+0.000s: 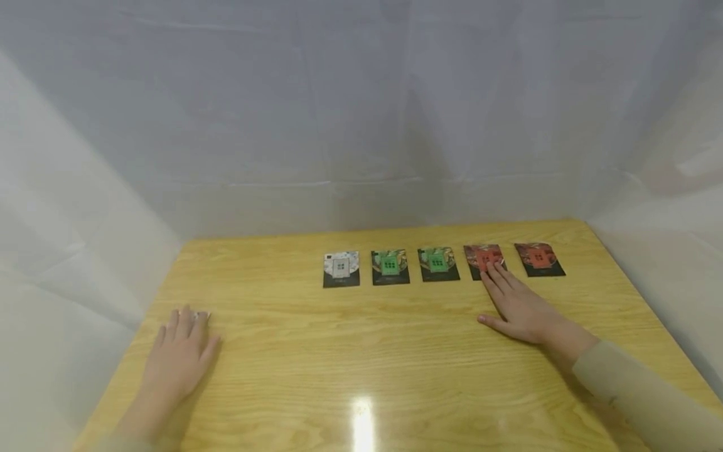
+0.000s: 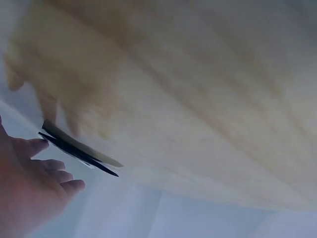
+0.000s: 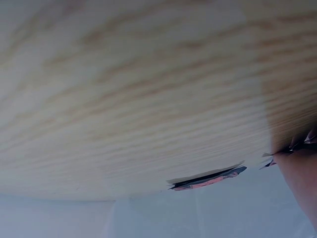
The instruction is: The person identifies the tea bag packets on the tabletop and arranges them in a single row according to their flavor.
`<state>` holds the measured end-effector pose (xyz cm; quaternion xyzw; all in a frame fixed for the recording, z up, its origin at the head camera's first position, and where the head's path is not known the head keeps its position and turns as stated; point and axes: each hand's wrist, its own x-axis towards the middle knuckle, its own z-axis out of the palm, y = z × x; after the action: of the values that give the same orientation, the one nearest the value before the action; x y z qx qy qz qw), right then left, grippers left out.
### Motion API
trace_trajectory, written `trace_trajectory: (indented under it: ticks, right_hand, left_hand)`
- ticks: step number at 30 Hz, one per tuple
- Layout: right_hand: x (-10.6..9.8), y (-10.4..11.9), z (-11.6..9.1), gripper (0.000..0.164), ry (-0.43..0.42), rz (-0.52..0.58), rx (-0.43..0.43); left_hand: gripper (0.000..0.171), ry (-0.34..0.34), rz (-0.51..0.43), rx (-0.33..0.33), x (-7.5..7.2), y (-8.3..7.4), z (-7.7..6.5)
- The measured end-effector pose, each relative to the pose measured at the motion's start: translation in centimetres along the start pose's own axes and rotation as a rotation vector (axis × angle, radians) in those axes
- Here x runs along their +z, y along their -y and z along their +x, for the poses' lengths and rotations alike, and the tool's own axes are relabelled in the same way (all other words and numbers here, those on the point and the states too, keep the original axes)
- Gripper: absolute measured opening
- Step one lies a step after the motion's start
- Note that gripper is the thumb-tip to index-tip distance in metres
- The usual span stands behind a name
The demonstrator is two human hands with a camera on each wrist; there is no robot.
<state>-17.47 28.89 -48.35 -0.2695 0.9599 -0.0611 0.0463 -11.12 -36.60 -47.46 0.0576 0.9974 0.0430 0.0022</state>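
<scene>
Five flat rectangular packets line the far part of the wooden table [image 1: 350, 351]: a white-and-black packet [image 1: 341, 270], two green-and-black packets [image 1: 390, 267] and two red-and-black ones. My right hand [image 1: 522, 312] lies palm down, its extended fingertips on the left red packet [image 1: 471, 256] and partly covering it. The right red packet [image 1: 539, 257] lies just beyond that hand. At the table's left side, my left hand [image 1: 176, 361] spreads its fingers over another small packet [image 2: 81, 151], mostly hidden in the head view. In the left wrist view that packet's dark edge shows at the fingertips.
Pale sheeting [image 1: 361, 125] hangs behind the table and along both sides. Near the front, a bright light reflection [image 1: 363, 424] falls on the tabletop. The wood between the two hands shows only grain.
</scene>
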Motion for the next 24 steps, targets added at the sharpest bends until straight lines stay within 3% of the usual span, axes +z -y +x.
trace_trajectory:
  ticks: [5, 14, 24]
  right_hand:
    - [-0.1, 0.0, -0.1, 0.092, -0.016, 0.001, -0.007]
    - [0.1, -0.1, 0.0, 0.093, 0.002, -0.007, 0.001]
    - [-0.1, 0.1, 0.0, 0.093, 0.0, 0.001, -0.003]
  left_hand:
    - [0.07, -0.009, 0.011, 0.025, 0.2, 0.1, -0.7]
    - [0.077, 0.078, -0.026, 0.044, 0.6, -0.1, -1.3]
    - [0.077, 0.064, -0.052, 0.057, 0.8, -0.8, -0.3]
